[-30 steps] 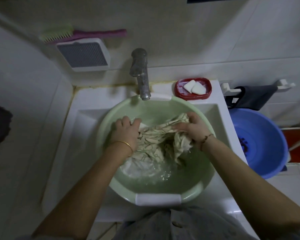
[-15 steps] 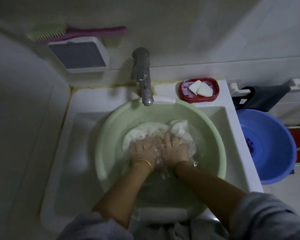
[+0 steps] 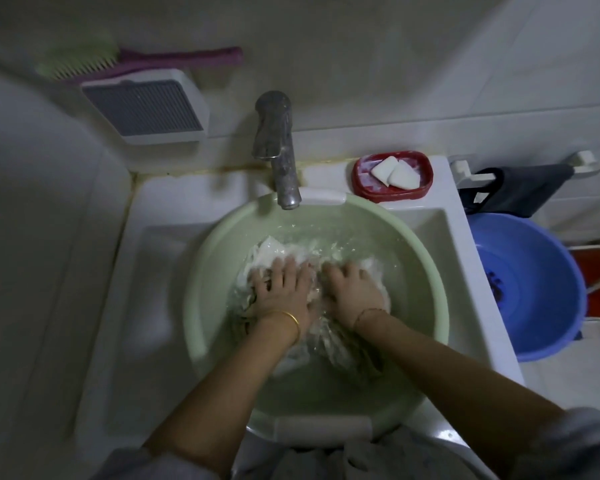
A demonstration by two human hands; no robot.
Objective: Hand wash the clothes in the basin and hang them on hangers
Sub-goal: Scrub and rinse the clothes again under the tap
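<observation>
Pale green round basin [image 3: 201, 299] with white grip pads on its near and far rims, seated in a white sink and holding clear, rippled water. A pale, whitish garment [image 3: 274, 251], wet and bunched, lies submerged at the basin's centre; faint darker striping shows at its left and near edges. The cloth spreads from the far-left of centre toward the near right, partly blurred by moving water. Left hand [image 3: 281, 289], wearing a gold bangle, lies flat on the garment with fingers spread, pressing down. Right hand [image 3: 354, 289], with a thin cord at the wrist, presses the cloth just beside it, fingers bent over the bundle.
</observation>
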